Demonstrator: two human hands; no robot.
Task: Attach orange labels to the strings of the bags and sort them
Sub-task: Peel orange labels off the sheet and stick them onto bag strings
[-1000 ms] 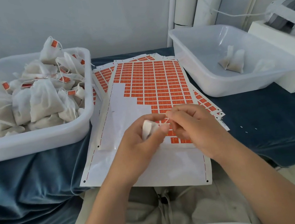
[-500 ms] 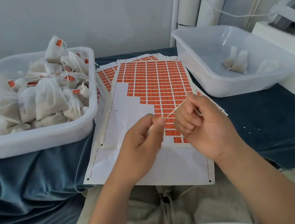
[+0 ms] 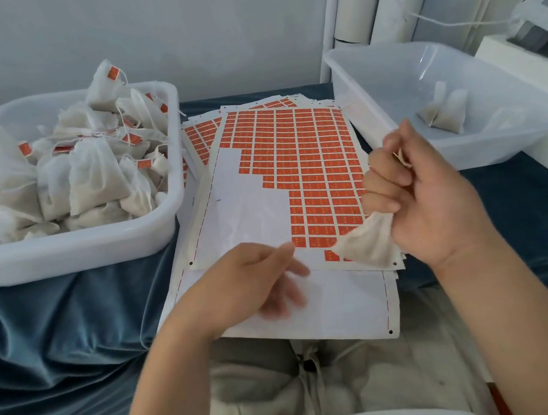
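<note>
My right hand [image 3: 434, 201] is raised above the right edge of the label sheet [image 3: 249, 210]. Its fingers [image 3: 384, 190] are clenched into a fist around one white bag [image 3: 367, 246]. The body of the bag projects from the little-finger side of the fist and hangs over the sheet's lower right corner. It covers a few of the orange labels [image 3: 311, 154] there. At the top of the fist, a pale strip shows between thumb and forefinger. I cannot tell whether this is the string or the neck of the bag.

My left hand [image 3: 241, 287] is over the bare white lower part of the label sheet, to the left of the bag and apart from it. The hand is blurred. Its fingers [image 3: 281, 251] are released, loosely extended toward the bag, and nothing shows between them. I cannot tell whether they touch the sheet.

The label sheet lies on top of a stack of similar sheets on the blue-covered counter [image 3: 525, 211]. Its near edge overhangs the counter above my lap. The orange labels fill its upper and right areas.

The left tub [image 3: 74, 249] stands just beside the sheet's left edge. It is heaped with labelled bags [image 3: 96, 174], several showing orange tags on their strings. The right tub [image 3: 389, 89] stands beside the sheet's upper right corner and contains a few bags [image 3: 444, 114] near its far side.
</note>
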